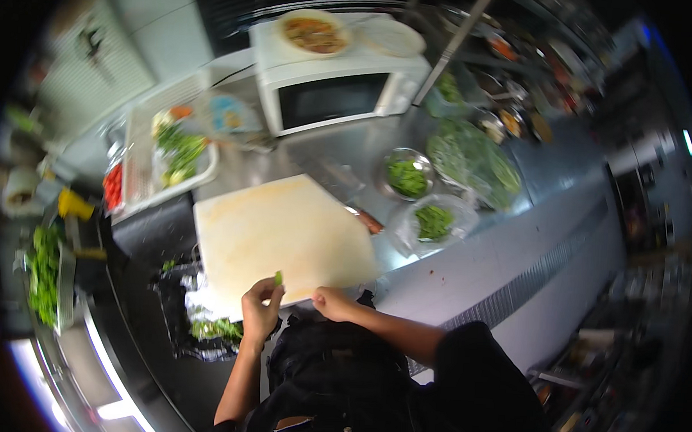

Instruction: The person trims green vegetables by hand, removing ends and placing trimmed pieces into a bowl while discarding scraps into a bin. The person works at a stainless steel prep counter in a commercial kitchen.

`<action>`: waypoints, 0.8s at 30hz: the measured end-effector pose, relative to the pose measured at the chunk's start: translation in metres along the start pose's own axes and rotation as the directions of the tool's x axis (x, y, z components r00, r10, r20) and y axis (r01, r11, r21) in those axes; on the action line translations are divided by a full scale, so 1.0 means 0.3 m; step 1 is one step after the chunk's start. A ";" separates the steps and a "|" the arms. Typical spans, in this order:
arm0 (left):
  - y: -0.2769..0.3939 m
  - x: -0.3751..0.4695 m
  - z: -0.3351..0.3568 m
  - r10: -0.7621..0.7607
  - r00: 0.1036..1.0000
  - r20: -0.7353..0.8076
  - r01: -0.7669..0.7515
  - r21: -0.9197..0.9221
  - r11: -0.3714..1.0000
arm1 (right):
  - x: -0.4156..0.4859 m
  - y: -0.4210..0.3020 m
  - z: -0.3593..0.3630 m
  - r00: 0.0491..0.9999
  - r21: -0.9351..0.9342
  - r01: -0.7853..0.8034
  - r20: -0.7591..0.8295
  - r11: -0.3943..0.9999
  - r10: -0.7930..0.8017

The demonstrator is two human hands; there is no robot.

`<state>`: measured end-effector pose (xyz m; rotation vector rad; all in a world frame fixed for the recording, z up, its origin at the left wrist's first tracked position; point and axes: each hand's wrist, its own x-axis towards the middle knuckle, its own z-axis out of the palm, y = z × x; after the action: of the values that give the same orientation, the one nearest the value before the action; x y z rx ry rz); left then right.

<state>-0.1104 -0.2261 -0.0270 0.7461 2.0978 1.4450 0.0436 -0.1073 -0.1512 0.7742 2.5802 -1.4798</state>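
Note:
A small green vegetable piece (278, 278) is pinched between the thumb and fingers of my left hand (261, 308). That hand is over the near left part of a white cutting board (283, 230), whose top is stained yellow. At the board's near edge my right hand (332, 303) is curled; whether its fingers grip anything is hidden. A knife with a brown handle (371, 222) lies against the board's right side. Below and left of the board, a black bag-lined bin (170, 318) holds leafy green scraps (217, 329).
Cut greens fill a metal bowl (407, 173) and a plastic-lined container (433, 222) at the right, beside bagged leafy vegetables (472, 161). A white microwave (334, 98) stands behind, with a plate of food (314, 35) on top. Vegetables lie in a white tray (210, 168) at left.

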 end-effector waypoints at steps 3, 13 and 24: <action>0.156 0.193 0.221 0.244 0.944 0.223 -0.258 0.034 0.965 | -0.152 0.132 -0.135 0.953 0.249 -0.081 -0.265 0.965 0.149; 0.279 0.559 0.826 0.488 0.764 0.422 -0.619 0.267 0.738 | -0.385 0.337 -0.574 0.751 0.452 -0.037 -0.576 0.891 0.323; 0.051 -0.063 0.781 -0.148 0.713 0.686 -0.015 0.226 0.974 | -0.032 0.595 -0.930 0.722 -0.284 -0.503 -0.656 0.816 0.217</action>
<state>0.0604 -0.0754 -0.0873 1.0838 1.6462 0.7031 0.1849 0.1922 -0.1403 1.7808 2.7302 -0.5171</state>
